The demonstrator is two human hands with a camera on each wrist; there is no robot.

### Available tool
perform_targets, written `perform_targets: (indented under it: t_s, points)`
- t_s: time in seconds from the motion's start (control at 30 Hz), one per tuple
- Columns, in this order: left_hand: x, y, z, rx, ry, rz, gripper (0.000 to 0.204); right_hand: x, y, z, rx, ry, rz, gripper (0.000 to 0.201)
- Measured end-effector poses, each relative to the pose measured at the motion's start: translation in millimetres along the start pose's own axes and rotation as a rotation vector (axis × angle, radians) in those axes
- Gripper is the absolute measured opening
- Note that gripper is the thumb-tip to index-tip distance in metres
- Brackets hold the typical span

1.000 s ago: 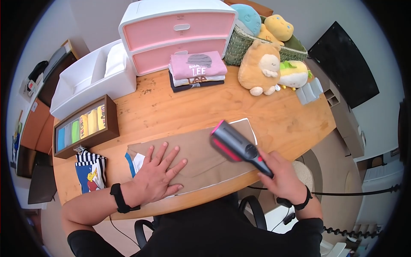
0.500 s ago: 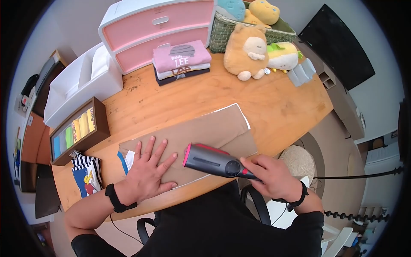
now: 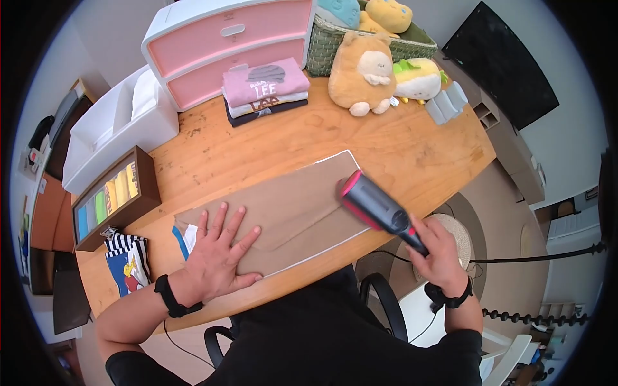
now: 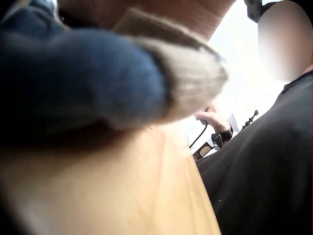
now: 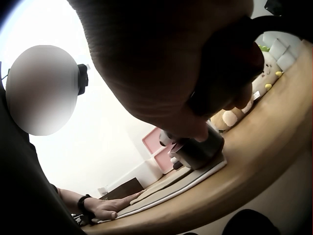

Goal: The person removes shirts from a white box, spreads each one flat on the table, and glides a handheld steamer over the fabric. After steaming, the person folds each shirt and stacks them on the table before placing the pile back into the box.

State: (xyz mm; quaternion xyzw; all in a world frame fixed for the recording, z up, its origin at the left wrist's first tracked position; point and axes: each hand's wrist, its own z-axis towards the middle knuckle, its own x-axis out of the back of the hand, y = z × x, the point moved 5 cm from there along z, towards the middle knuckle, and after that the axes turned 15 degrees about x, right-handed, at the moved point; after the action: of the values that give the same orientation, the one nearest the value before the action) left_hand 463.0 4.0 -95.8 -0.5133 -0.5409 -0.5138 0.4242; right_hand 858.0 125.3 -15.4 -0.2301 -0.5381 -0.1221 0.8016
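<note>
A brown folded garment (image 3: 296, 209) lies flat along the table's near side, with a white edge and a blue-and-white patch at its left end. My left hand (image 3: 222, 254) rests palm down with spread fingers on its left part. In my right hand (image 3: 441, 254) I grip the handle of a grey handheld steamer (image 3: 376, 202) with a pink rim. Its head is over the right end of the garment; the right wrist view shows the steamer (image 5: 203, 152) low against the cloth there. A blurred blue and beige cloth (image 4: 117, 73) fills much of the left wrist view.
Left of the garment are a folded striped shirt (image 3: 127, 264), a brown box of rolled clothes (image 3: 151, 174) and a white bin (image 3: 154, 125). Behind stand pink drawers (image 3: 232, 55), folded shirts (image 3: 267, 87), plush toys (image 3: 360, 74) and a green basket (image 3: 318, 55).
My right hand swept the steamer left along the garment, close to my left hand, then back to its right end. The left hand stays on the cloth. The head view has shifted.
</note>
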Motion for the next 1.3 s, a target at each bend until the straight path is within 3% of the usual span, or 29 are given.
perform_targets:
  t_s: [0.1, 0.27, 0.43, 0.6, 0.77, 0.87, 1.0, 1.13, 1.2, 1.3]
  points:
    - [1.6, 1.5, -0.9, 0.0, -0.003, -0.014, 0.094, -10.8, -12.0, -1.3, 0.048, -0.107, 0.033, 0.072]
    - [0.8, 0.4, -2.0, -0.043, 0.024, -0.026, 0.098, 7.9, 20.6, -22.2, -0.079, 0.0, 0.026, 0.073]
    - [1.7, 0.9, -1.3, -0.044, 0.028, -0.024, 0.098, 20.4, 7.7, -21.7, 0.0, 0.063, 0.017, 0.075]
    - [0.3, 1.0, -1.2, -0.026, 0.036, -0.02, 0.096, -16.8, -39.3, 8.7, 0.207, -0.155, 0.138, 0.079]
    - [1.7, 1.4, -2.7, -0.052, 0.04, -0.018, 0.098, -34.1, -60.7, 24.1, 0.268, -0.251, 0.236, 0.082]
    - [4.5, 1.2, -1.0, -0.043, 0.025, -0.013, 0.097, -22.0, -41.0, 8.4, 0.211, -0.217, 0.154, 0.082]
    - [4.1, 0.9, -2.1, -0.041, 0.021, -0.002, 0.098, 6.0, -1.4, -23.5, -0.046, -0.098, 0.129, 0.077]
    - [12.2, 16.2, 0.2, -0.037, 0.019, 0.0, 0.1, 15.7, -11.6, -23.5, 0.023, -0.061, 0.062, 0.076]
    - [13.3, 42.5, 5.9, -0.148, -0.02, -0.043, 0.101, 5.2, -26.2, -8.8, 0.089, -0.044, 0.132, 0.076]
    - [7.1, 55.7, 11.5, -0.221, -0.04, -0.031, 0.102, -15.8, -44.3, 7.9, 0.173, -0.162, 0.131, 0.08]
